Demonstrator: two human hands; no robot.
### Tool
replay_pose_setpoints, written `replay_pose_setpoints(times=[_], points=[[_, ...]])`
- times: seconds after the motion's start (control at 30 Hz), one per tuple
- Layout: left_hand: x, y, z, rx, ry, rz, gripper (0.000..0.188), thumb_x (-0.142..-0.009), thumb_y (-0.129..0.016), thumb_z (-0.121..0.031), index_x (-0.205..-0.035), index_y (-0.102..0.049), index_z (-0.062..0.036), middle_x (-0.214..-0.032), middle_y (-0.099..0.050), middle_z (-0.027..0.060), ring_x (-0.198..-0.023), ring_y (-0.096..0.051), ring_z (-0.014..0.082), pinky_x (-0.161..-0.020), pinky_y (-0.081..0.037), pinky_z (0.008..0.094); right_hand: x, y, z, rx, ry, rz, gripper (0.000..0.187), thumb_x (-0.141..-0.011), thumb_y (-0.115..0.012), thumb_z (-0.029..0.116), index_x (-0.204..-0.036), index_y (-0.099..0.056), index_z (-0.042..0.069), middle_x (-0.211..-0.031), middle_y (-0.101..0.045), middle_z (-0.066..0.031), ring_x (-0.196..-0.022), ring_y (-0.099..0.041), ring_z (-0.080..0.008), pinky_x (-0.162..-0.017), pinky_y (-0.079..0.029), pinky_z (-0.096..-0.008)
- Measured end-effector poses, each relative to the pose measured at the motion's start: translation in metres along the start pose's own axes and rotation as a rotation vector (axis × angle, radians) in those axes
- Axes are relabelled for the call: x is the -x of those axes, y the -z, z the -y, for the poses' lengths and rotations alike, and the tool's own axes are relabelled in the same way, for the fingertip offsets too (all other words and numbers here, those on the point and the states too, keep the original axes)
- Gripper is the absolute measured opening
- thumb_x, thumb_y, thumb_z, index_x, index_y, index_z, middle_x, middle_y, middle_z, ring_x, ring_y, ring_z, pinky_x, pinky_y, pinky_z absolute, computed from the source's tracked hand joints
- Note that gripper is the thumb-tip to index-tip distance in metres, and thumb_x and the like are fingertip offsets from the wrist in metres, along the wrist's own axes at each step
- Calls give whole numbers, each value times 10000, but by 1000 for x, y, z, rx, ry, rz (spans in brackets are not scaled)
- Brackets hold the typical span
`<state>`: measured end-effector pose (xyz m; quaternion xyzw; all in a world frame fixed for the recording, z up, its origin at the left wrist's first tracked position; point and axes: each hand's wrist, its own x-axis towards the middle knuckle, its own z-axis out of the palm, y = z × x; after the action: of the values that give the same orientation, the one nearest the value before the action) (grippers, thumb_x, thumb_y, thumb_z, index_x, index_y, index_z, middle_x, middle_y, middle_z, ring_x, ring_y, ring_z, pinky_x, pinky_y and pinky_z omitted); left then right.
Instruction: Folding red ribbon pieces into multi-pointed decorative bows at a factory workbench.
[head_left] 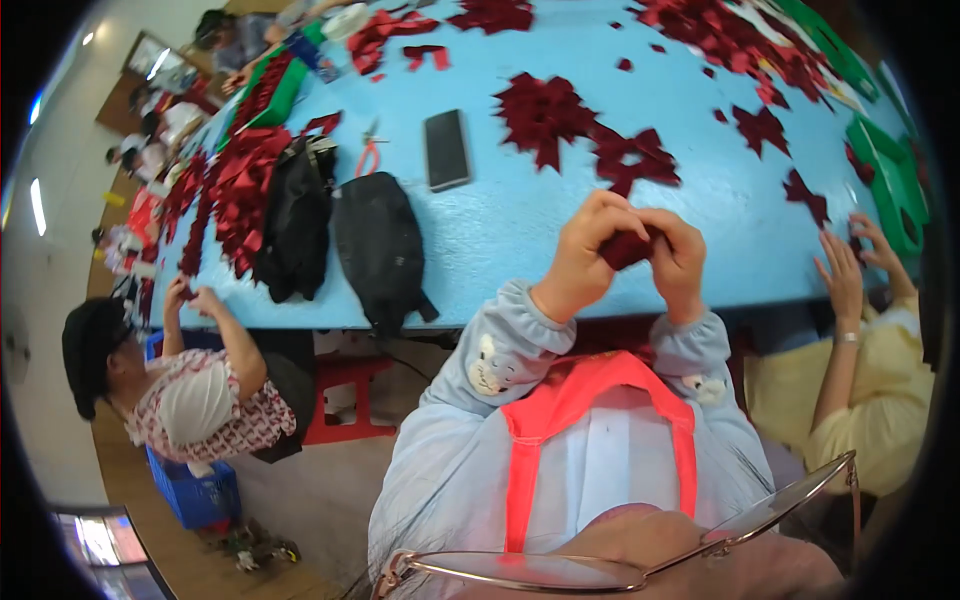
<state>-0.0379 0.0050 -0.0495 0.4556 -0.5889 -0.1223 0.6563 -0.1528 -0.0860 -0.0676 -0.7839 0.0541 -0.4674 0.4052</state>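
Both my hands meet over the table's near edge, pinching a small folded piece of dark red ribbon (626, 250). My left hand (582, 252) grips it from the left with bent fingers. From the other side, my right hand (680, 256) is closed on it, and the fingers hide part of the piece. Just beyond my hands lies a dark red ribbon bow (640, 160), with a bigger cluster of bows (545, 112) behind it. To the right are two more loose bows, one farther off (762, 130) and one nearer (806, 198).
On the blue table (480, 250) lie a black phone (447, 150), red-handled scissors (369, 155), two black bags (380, 240), a left ribbon heap (245, 185) and a far-right one (735, 45). A green tray (885, 185) sits right. Co-workers sit left (200, 400) and right (870, 370).
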Motion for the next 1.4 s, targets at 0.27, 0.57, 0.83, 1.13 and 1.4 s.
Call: replay_pose_setpoints(times=[0.27,0.57,0.83,1.13,1.4], points=[[3,-11,9,200,74,-148,161,-758,-538,70,-862,-569,-47,-945,-517,77,-821,-522,164,-718,-435,260,5,-36,5,-1027,-384,-439,157,-932,-423,63,-1060,-504,21,-788,-516,-8,-734,-525,-84,-675,-449,-212],[10,-12,16,305,304,-85,127,-799,-511,49,-871,-571,-37,-942,-498,55,-754,-504,112,-593,-429,210,9,-11,-14,-448,-127,-118,126,-947,-442,100,-1014,-533,45,-785,-543,3,-582,-470,-43,-482,-379,-179],[8,-19,21,301,245,-87,187,-779,-480,88,-884,-573,-36,-971,-490,48,-749,-495,101,-563,-420,205,8,-33,-3,-1038,-449,-527,166,-949,-462,179,-1005,-517,33,-843,-516,8,-702,-498,-58,-580,-424,-204],[8,-22,30,83,107,-18,176,-792,-449,77,-866,-560,-37,-1012,-507,57,-681,-478,79,-508,-370,185,14,-30,-11,-787,-466,-449,172,-958,-436,169,-1036,-508,34,-860,-545,1,-711,-503,-56,-607,-432,-194],[13,-20,24,897,618,-296,175,-939,-430,-158,-857,-538,-46,-866,-544,29,-471,-357,35,-400,-252,184,12,-28,-12,-381,-381,-380,218,-946,-472,181,-1085,-516,20,-841,-552,2,-653,-473,-32,-547,-385,-161]])
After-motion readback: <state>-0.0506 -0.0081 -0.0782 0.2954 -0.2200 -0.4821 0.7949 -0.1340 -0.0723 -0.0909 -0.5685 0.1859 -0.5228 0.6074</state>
